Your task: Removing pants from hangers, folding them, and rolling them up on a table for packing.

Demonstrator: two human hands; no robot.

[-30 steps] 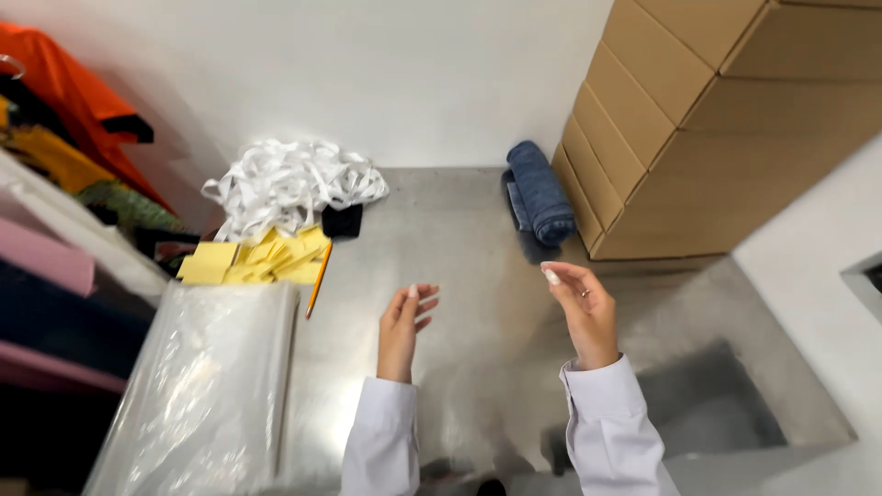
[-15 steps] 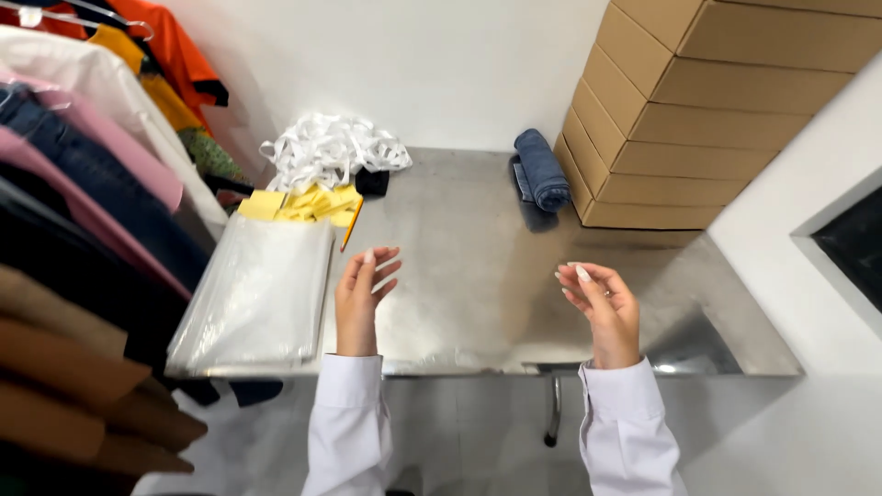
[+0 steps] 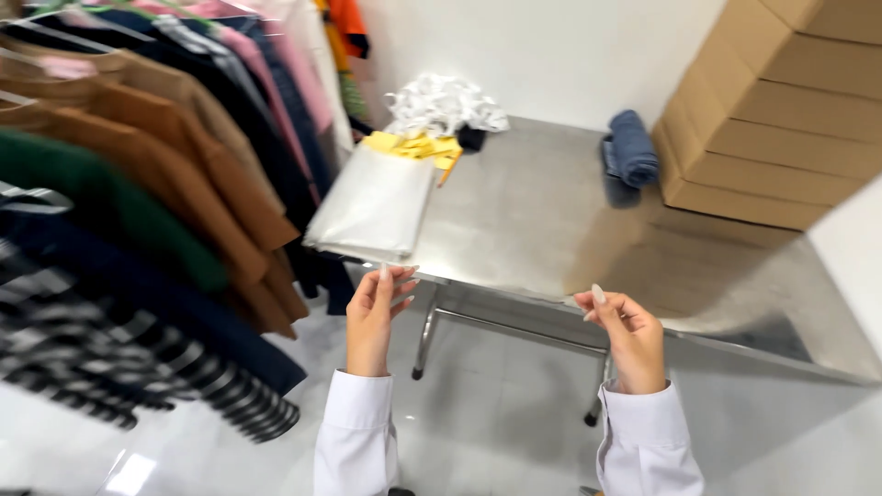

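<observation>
My left hand is raised in front of me, fingers apart and empty, just below the near corner of a stack of clear plastic bags on a steel table. My right hand is also up and empty, fingers loosely curled, in front of the table's near edge. Both wrists wear white sleeves. A rack of hanging clothes fills the left side, close to my left hand.
On the table lie yellow paper slips with a pencil, a heap of white ribbon, a small black thing and rolled blue jeans. Stacked cardboard boxes stand at the right. Below is a glossy white floor.
The view has pulled back from the table and swung left, bringing the clothes rack into view. Both hands stay raised and empty, now in front of the table's edge rather than over it.
</observation>
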